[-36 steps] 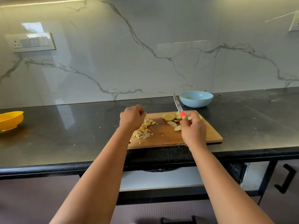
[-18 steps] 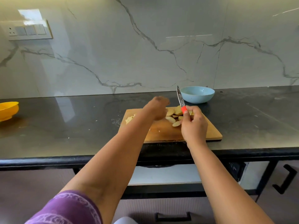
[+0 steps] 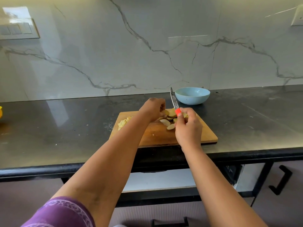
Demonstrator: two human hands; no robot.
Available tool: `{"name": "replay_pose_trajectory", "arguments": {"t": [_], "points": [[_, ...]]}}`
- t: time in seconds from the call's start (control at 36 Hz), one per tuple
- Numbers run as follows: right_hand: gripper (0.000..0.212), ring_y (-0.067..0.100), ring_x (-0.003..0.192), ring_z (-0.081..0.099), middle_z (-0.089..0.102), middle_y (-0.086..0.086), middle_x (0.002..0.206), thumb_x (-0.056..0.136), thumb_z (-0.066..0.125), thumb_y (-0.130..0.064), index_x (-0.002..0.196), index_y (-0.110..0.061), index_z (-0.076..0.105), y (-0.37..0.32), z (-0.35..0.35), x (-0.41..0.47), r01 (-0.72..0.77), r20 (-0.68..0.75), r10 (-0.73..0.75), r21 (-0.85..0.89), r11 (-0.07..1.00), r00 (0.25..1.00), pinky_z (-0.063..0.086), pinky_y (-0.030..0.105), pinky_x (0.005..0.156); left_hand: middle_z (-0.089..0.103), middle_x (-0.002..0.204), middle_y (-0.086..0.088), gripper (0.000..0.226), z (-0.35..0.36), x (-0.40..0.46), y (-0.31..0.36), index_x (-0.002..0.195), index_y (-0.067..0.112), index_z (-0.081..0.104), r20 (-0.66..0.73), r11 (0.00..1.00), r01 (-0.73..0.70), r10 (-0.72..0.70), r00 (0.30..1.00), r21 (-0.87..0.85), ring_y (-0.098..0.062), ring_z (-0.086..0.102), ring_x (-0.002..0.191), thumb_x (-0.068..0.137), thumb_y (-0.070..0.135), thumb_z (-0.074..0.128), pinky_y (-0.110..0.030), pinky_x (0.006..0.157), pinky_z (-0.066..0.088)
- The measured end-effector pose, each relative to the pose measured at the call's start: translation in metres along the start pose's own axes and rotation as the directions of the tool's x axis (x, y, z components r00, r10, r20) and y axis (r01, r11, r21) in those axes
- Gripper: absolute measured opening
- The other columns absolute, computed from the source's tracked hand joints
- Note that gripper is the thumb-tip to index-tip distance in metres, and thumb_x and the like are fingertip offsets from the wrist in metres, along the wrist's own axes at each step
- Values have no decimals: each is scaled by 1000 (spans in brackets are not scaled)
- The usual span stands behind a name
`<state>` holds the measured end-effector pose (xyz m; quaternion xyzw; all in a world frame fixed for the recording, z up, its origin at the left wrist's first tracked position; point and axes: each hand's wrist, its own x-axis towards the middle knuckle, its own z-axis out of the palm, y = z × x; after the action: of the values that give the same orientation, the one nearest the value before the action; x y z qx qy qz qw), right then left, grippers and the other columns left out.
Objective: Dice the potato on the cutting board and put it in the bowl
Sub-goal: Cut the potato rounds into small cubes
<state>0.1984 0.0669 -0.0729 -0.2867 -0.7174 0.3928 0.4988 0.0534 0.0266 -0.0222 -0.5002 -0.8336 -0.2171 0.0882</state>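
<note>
- Mid-frame on a dark stone counter [image 3: 65,128]: wooden cutting board [image 3: 201,136] lying flat near the front edge, within easy reach of both arms.
- Left hand [image 3: 153,108] curled over the pile of potato slices [image 3: 171,114] at the board's far centre, fingertips pinching at a slice; judged to be picking out or steadying the next piece for cutting.
- Right hand [image 3: 188,128] wrapped around the red-handled knife [image 3: 174,102], blade tipped up and away toward the backsplash, clear of the left fingers; apparently parked there while the slices get sorted.
- Already diced potato [image 3: 123,122] heaped at the board's left edge, well apart from the slices, seemingly pushed aside to free cutting room.
- A few loose slices lying flat just left of the right hand, nearer the camera than the main pile.
- Light blue bowl [image 3: 192,95] upright on the counter beyond the board's far right corner, near the knife tip; nothing clearly visible inside from this angle; placed close, presumably for a short transfer.
- Task judged roughly midway: part diced, part only sliced, nothing yet moved to the bowl as far as can be seen.
- At the far left edge of the frame, a sliver of a yellow object [image 3: 0,112]; in the upper left, a switch plate [image 3: 18,29] on the marble backsplash [image 3: 164,46]; at the lower left, a purple sleeve [image 3: 62,212].
</note>
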Motion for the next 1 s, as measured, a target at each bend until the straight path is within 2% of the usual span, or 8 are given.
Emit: {"name": "replay_pose_trajectory", "arguments": {"t": [0.19,0.28,0.44,0.58,0.72,0.86,1.0], "points": [[18,14,82,66,67,-2,96,101,49,-26,115,-23,60,-1,-1,-1,-9,0,9,-9,1000,1000,45,15,58,65,87,-4,16,-6,-4,-3,95,8,68,-156,995,6,-21,988,-96,-16,53,77,84,17,75,-21,63,36],[18,16,85,67,68,-1,99,101,50,-26,115,-23,60,0,-1,-1,-4,-8,4,-11,1000,1000,47,16,60,65,90,-5,17,-9,-4,-4,98,7,68,-162,989,40,-63,985,-140,-18,54,80,86,18,73,-24,67,40],[19,17,83,67,68,2,97,100,49,-28,115,-23,59,-2,-1,-2,-3,-9,3,-6,1000,1000,51,22,62,59,104,-1,22,-10,-7,-10,115,11,59,-73,961,131,-153,986,-242,-20,56,94,94,16,62,-33,82,50],[20,14,81,65,67,1,97,101,49,-28,116,-22,59,-2,-1,-2,5,-7,-5,-23,1000,1000,48,19,60,58,113,-4,24,-5,-8,-12,118,12,57,-35,941,152,-170,985,-302,-22,56,102,95,16,61,-36,92,52],[20,13,80,62,66,0,96,101,48,-28,116,-22,59,0,-2,-1,10,-4,-10,-25,1000,1000,46,17,59,59,108,-3,23,0,-5,-13,117,13,56,-14,892,201,-226,974,-406,-20,56,99,95,16,60,-28,82,48],[19,15,82,64,67,1,97,101,49,-27,117,-23,59,-1,-1,-1,1,4,-1,-29,1000,1000,46,18,60,59,112,-4,24,1,-5,-6,120,11,54,26,874,218,-230,973,-434,-18,55,100,97,17,57,-28,84,45],[19,15,85,64,66,0,98,101,48,-26,117,-23,59,-3,-2,-2,-13,4,14,-24,1000,1000,47,19,62,61,117,-5,24,-1,-9,-1,118,15,59,91,865,223,-204,975,-449,-19,56,104,98,9,50,-27,84,46]]}}
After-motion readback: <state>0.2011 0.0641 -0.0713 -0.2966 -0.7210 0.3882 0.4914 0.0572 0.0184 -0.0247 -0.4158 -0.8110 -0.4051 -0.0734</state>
